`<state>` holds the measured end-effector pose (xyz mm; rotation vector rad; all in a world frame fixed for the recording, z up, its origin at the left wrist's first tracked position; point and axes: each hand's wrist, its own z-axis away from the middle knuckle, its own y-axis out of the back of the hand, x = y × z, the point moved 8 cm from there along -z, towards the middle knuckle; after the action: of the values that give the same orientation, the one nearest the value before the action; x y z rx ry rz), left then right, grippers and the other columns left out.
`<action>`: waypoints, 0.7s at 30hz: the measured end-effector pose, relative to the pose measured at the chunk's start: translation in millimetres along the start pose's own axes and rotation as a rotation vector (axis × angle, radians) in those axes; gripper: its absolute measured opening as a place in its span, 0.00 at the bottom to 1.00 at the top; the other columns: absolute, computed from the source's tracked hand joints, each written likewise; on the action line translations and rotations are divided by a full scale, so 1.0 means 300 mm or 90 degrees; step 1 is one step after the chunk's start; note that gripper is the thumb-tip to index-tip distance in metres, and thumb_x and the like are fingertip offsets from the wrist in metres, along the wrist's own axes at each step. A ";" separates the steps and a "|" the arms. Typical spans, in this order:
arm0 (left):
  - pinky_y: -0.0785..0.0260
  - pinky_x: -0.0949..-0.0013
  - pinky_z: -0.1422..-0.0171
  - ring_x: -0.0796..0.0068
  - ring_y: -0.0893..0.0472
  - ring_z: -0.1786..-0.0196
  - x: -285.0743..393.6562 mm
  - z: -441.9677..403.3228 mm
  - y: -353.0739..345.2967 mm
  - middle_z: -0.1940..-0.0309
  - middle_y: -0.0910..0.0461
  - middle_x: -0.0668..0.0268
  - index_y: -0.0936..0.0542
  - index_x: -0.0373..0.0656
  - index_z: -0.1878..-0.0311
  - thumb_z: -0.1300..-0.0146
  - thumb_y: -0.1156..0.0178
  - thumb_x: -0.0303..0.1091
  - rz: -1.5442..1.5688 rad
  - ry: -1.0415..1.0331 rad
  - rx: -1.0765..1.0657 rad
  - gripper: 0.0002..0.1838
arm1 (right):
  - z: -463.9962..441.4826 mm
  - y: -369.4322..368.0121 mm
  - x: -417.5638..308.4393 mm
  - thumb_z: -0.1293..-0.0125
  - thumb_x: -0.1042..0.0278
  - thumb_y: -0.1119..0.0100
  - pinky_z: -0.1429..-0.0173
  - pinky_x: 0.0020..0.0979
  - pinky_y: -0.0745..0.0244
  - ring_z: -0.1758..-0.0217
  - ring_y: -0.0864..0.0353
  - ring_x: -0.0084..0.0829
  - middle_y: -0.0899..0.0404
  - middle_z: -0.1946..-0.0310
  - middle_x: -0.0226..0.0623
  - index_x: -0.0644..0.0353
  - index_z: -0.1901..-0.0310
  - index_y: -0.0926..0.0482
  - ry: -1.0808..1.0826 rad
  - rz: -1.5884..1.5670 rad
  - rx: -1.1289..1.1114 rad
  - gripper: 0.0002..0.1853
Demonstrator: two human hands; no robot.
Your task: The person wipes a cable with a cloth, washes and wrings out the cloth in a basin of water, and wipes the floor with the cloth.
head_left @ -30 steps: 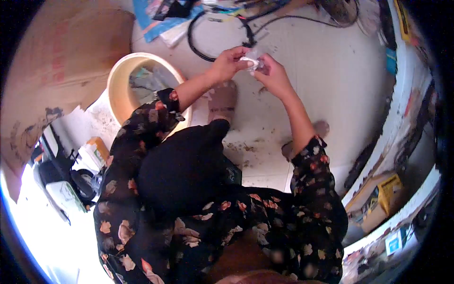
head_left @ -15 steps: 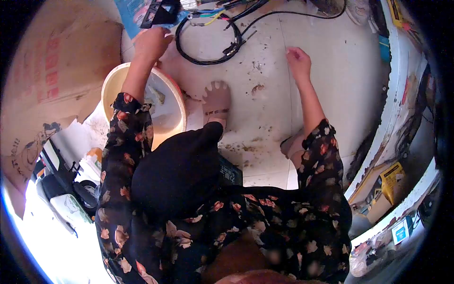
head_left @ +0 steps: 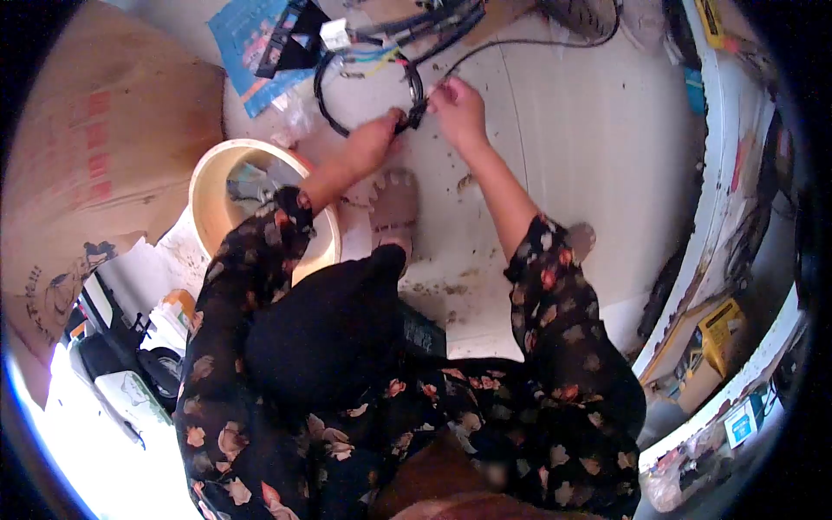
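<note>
A black cable coil [head_left: 319, 97] lies on the pale floor ahead of me, with thin coloured wires running across its top. My left hand [head_left: 373, 146] is at the coil's lower right side, its fingers closed round the cable there. Just to the right, my right hand [head_left: 457, 108] has its fingers pinched at the same side of the coil, by a dark piece of the cable. The fingertips of both hands are partly hidden or blurred. A white connector [head_left: 334, 35] sits at the top of the wire bundle.
A cream tub [head_left: 201, 178] holding some plastic packets stands under my left forearm. A large cardboard box [head_left: 156, 130] is at the left. A blue packet [head_left: 232, 39] and a black bracket [head_left: 293, 43] lie beyond the tub. Shelving [head_left: 693, 260] with goods lines the right.
My left hand has moved right and nearer from beside the black bracket to the coil. My right hand has moved left to the coil. The wire bundle has shifted slightly.
</note>
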<state>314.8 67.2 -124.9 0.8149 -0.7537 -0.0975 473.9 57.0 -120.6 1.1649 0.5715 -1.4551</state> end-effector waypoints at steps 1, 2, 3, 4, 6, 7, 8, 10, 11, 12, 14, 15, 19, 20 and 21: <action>0.31 0.51 0.61 0.46 0.21 0.64 -0.002 0.020 0.013 0.70 0.22 0.49 0.32 0.42 0.50 0.45 0.42 0.34 0.013 0.004 0.027 0.20 | 0.005 -0.008 -0.041 0.36 0.68 0.44 0.67 0.23 0.31 0.75 0.26 0.19 0.23 0.78 0.28 0.61 0.69 0.25 0.032 0.035 -0.014 0.07; 0.31 0.51 0.62 0.46 0.21 0.65 0.014 0.050 0.054 0.71 0.22 0.49 0.30 0.42 0.51 0.43 0.42 0.35 0.065 0.012 0.062 0.17 | 0.024 -0.023 -0.065 0.35 0.67 0.45 0.67 0.22 0.31 0.74 0.26 0.19 0.23 0.77 0.28 0.60 0.67 0.25 0.025 -0.051 -0.036 0.06; 0.31 0.52 0.63 0.46 0.22 0.66 0.039 0.080 0.102 0.72 0.22 0.48 0.28 0.42 0.52 0.42 0.42 0.36 0.119 0.016 0.103 0.15 | 0.042 -0.033 -0.101 0.34 0.67 0.46 0.68 0.22 0.31 0.73 0.26 0.18 0.22 0.76 0.28 0.60 0.65 0.24 0.023 -0.135 -0.063 0.07; 0.31 0.55 0.65 0.49 0.22 0.68 0.061 0.113 0.172 0.73 0.23 0.48 0.27 0.41 0.55 0.40 0.42 0.38 0.112 0.064 0.137 0.13 | 0.064 -0.021 -0.146 0.33 0.67 0.47 0.68 0.21 0.31 0.72 0.25 0.18 0.22 0.74 0.28 0.60 0.62 0.24 0.007 -0.209 -0.071 0.07; 0.33 0.60 0.68 0.56 0.23 0.73 0.073 0.174 0.297 0.75 0.24 0.51 0.25 0.40 0.60 0.38 0.42 0.40 0.132 0.119 0.230 0.13 | 0.098 0.010 -0.208 0.31 0.67 0.49 0.67 0.21 0.31 0.71 0.25 0.17 0.21 0.71 0.29 0.61 0.58 0.24 0.006 -0.267 -0.078 0.08; 0.34 0.63 0.71 0.61 0.25 0.76 0.052 0.207 0.345 0.77 0.25 0.55 0.24 0.39 0.61 0.37 0.42 0.41 0.159 0.123 0.287 0.13 | 0.102 0.037 -0.203 0.30 0.67 0.50 0.67 0.20 0.31 0.70 0.26 0.17 0.21 0.69 0.29 0.61 0.56 0.24 0.021 -0.251 -0.072 0.08; 0.36 0.65 0.74 0.66 0.26 0.78 0.022 0.246 0.391 0.80 0.25 0.59 0.24 0.39 0.62 0.36 0.43 0.42 0.190 0.127 0.341 0.14 | 0.101 0.056 -0.193 0.30 0.67 0.50 0.67 0.20 0.31 0.71 0.26 0.17 0.21 0.70 0.29 0.61 0.57 0.24 0.045 -0.201 -0.054 0.08; 0.41 0.71 0.77 0.76 0.32 0.81 -0.072 0.321 0.439 0.82 0.29 0.67 0.25 0.41 0.66 0.34 0.44 0.42 0.419 0.208 0.474 0.13 | 0.095 0.114 -0.115 0.30 0.68 0.50 0.68 0.20 0.31 0.71 0.27 0.17 0.22 0.72 0.29 0.61 0.58 0.23 0.070 -0.123 -0.019 0.08; 0.43 0.74 0.79 0.81 0.34 0.82 -0.106 0.349 0.451 0.84 0.31 0.72 0.25 0.42 0.68 0.34 0.44 0.42 0.538 0.243 0.533 0.14 | 0.090 0.144 -0.070 0.30 0.69 0.51 0.68 0.20 0.31 0.72 0.27 0.17 0.22 0.72 0.28 0.61 0.58 0.23 0.073 -0.093 -0.004 0.08; 0.45 0.75 0.79 0.83 0.36 0.82 -0.102 0.376 0.484 0.84 0.33 0.74 0.27 0.43 0.70 0.33 0.45 0.43 0.622 0.230 0.596 0.14 | 0.095 0.174 -0.037 0.31 0.69 0.50 0.68 0.21 0.31 0.72 0.27 0.17 0.22 0.73 0.29 0.62 0.59 0.23 0.063 -0.102 0.008 0.07; 0.49 0.78 0.81 0.87 0.39 0.82 -0.068 0.436 0.564 0.84 0.36 0.78 0.30 0.46 0.74 0.32 0.47 0.44 0.795 0.206 0.704 0.16 | 0.104 0.230 0.030 0.33 0.71 0.49 0.66 0.23 0.30 0.73 0.28 0.18 0.23 0.75 0.29 0.63 0.62 0.23 0.029 -0.119 0.033 0.06; 0.49 0.78 0.81 0.87 0.39 0.83 -0.040 0.451 0.642 0.85 0.36 0.77 0.32 0.47 0.75 0.31 0.48 0.45 0.722 0.159 0.729 0.18 | 0.095 0.256 0.053 0.32 0.70 0.50 0.67 0.22 0.30 0.74 0.28 0.17 0.24 0.75 0.28 0.62 0.62 0.23 0.028 -0.094 0.036 0.07; 0.46 0.77 0.79 0.85 0.37 0.83 0.095 0.438 0.983 0.86 0.36 0.74 0.33 0.46 0.76 0.31 0.51 0.43 0.439 0.007 0.865 0.17 | 0.117 0.356 0.154 0.31 0.69 0.51 0.70 0.21 0.32 0.75 0.30 0.16 0.27 0.77 0.26 0.62 0.64 0.24 -0.038 -0.030 0.045 0.08; 0.45 0.77 0.79 0.85 0.36 0.82 0.129 0.401 1.079 0.86 0.35 0.74 0.32 0.45 0.75 0.31 0.51 0.42 0.392 -0.029 0.886 0.17 | 0.090 0.379 0.207 0.31 0.69 0.52 0.70 0.21 0.32 0.75 0.31 0.16 0.27 0.77 0.26 0.62 0.65 0.24 0.023 0.047 0.069 0.08; 0.44 0.76 0.78 0.84 0.36 0.82 0.157 0.360 1.171 0.86 0.35 0.74 0.31 0.44 0.75 0.32 0.52 0.41 0.351 -0.057 0.892 0.16 | 0.062 0.395 0.262 0.31 0.70 0.52 0.70 0.21 0.32 0.76 0.31 0.16 0.27 0.77 0.27 0.62 0.65 0.24 0.084 0.127 0.089 0.09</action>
<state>210.7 227.8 192.5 1.8749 -1.0815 1.0016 587.5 -24.4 -152.6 1.3951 0.4345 -1.2709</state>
